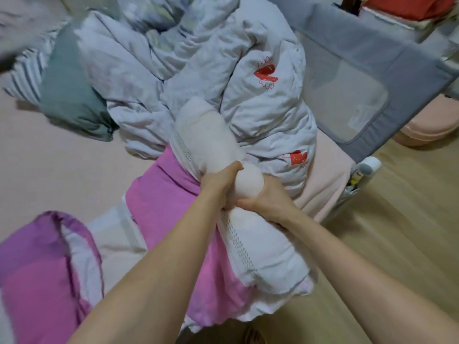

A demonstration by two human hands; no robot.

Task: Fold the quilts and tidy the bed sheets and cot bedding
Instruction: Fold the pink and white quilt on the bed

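Two hands at work on one white pillow (258, 247), both clamped at its squeezed middle. Left hand (219, 180) has fingers curled tight round the pinched waist from the left side; right hand (267, 198) cups and grips from underneath on the other side, thumb pressing in. Pillow bulges out either side of the grip, one lobe near the person, one lobe (201, 135) reaching away toward the quilt heap.

Pillow lies over a pink quilt (159, 194), which spreads below and left of it. Just beyond the pillow sits a crumpled pale grey quilt (268, 105) with red prints, unfolded. Left of that quilt, a green pillow (67, 95) and a striped cloth (24, 78) on the pink bed sheet (49, 175). Right of the quilt stands the grey cot rail (360, 78), mesh panel in it. Near-left of the pillow is another pink-and-white bundle (44, 269). Wood floor (397, 219) runs right of the pillow.

Handling guess: pillow is light, soft, squashy, no slip risk, nothing fragile. Mid-grip collapses it; taking the two end corners would likely hold its shape better for placing. Quilts look bulky and floppy, so best taken by corners or edges. Folding looks barely started.
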